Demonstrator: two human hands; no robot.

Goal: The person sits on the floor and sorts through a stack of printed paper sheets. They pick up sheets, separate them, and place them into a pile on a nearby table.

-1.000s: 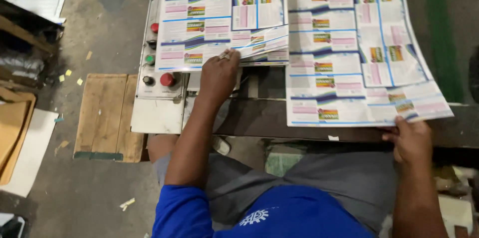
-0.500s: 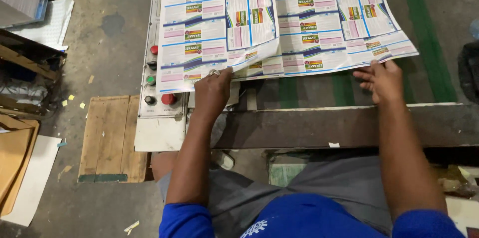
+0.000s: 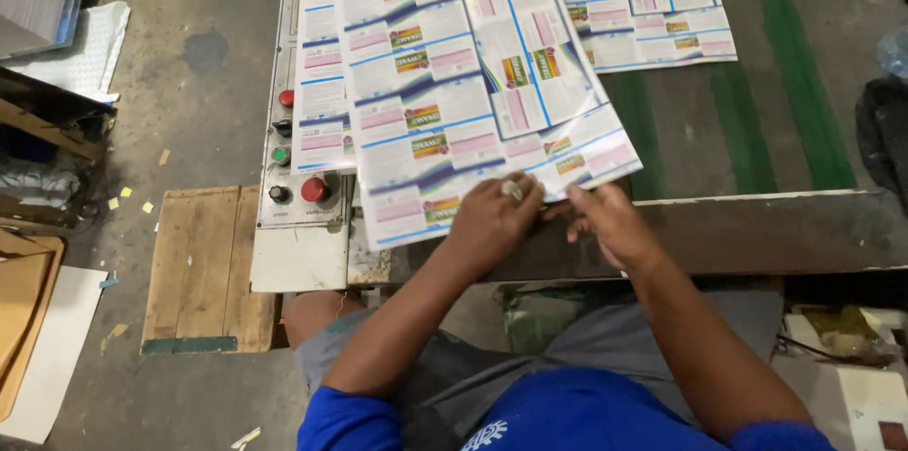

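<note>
Together, both hands point(image 3: 549, 219) on printed sheet point(image 3: 473, 82).

Bare green table point(image 3: 757, 130) right of printed sheets point(image 3: 454, 82)

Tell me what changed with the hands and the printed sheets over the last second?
The right hand, a second ago far out at the right corner of the printed sheet, has come in beside the left hand; both now pinch the sheet's near edge. The sheet has swung to lie at an angle over the stack. The control panel with its buttons and the wooden pallet are as before.
</note>
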